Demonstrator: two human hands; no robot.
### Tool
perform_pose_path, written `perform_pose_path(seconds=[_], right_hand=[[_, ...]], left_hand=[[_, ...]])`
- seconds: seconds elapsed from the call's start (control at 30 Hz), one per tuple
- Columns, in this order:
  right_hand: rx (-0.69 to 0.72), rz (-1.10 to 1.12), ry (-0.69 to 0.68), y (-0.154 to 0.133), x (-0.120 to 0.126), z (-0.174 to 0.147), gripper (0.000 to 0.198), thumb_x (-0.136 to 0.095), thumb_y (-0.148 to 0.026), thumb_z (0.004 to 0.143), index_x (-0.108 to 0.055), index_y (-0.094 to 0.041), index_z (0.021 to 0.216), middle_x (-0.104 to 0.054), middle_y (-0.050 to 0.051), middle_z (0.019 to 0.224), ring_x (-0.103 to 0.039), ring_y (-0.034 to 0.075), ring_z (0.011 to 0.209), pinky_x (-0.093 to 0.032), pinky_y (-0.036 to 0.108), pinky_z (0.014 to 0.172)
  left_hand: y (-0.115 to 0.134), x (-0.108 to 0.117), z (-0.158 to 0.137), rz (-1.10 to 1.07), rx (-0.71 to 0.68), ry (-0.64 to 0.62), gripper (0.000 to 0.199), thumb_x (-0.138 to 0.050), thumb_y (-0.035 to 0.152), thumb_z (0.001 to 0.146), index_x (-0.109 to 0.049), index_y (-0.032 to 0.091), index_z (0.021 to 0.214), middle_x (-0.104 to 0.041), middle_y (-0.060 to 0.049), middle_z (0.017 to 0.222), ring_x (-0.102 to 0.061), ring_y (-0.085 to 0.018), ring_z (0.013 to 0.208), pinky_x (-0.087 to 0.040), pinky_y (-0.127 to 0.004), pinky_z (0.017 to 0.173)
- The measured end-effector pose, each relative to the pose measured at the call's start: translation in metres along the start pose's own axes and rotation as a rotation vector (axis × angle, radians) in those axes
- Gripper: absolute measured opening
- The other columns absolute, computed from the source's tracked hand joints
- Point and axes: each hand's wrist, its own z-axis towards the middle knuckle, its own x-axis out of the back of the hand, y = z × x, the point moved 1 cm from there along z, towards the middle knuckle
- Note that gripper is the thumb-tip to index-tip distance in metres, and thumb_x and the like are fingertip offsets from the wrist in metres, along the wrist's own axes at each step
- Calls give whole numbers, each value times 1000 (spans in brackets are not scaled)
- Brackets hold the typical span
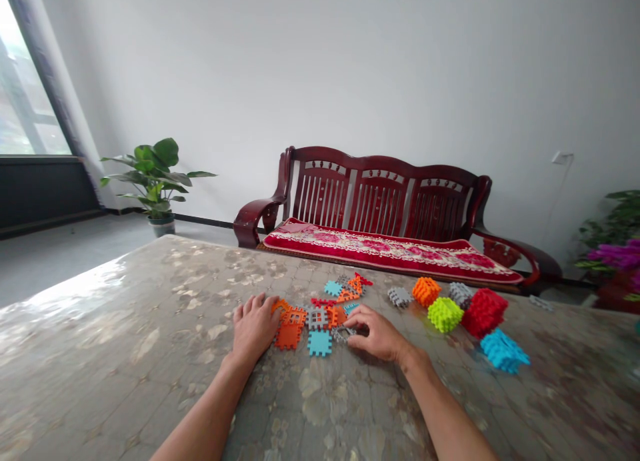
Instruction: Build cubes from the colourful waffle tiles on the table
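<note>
Flat interlocking tiles with notched edges lie before me on the table. My left hand [256, 324] rests flat with its fingers stretched out, its thumb side against the orange tiles at the left of the group. Lowest there is a solid orange tile [288, 336], and a light blue tile [319, 343] lies to its right. Between them and slightly farther back is a grey window-like tile [317, 318]. My right hand [377, 334] has its thumb and fingers curled about the edge of a grey tile [342, 334]; the fingertips partly hide the contact.
Behind the group lie more tiles, including a light blue tile [333, 288]. To the right stand assembled cubes: an orange cube [426, 292], a lime cube [445, 314], a red cube [485, 312] and a blue cube [504, 352]. A wooden bench [385, 194] stands beyond the table [165, 374].
</note>
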Motion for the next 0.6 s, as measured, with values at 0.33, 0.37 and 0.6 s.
perform_pose_path(seconds=[0.33,0.37,0.6], right_hand=[[-220,179,327,16,0,2,42,-48,-56,87,-65,-20,76,-66,0,66,-60,16,59,-41,25,58],[-239,189,348,19,1,2,42,-47,-57,87,-64,-20,75,-66,0,65,-59,16,56,-41,26,56],[-372,37,444,27,3,1,37,-42,-54,86,-55,-23,71,-60,-4,53,-58,15,42,-41,26,52]], left_hand=[[-1,-3,1,-3,5,10,42,-39,38,93,-62,29,128,-53,-9,143,-42,-27,135,-25,-45,111],[-1,-3,1,-3,5,12,42,-40,38,93,-62,29,128,-53,-9,143,-42,-27,134,-25,-45,111],[-1,-3,1,-8,6,6,43,-40,37,93,-62,29,129,-53,-9,143,-42,-27,135,-25,-46,112]])
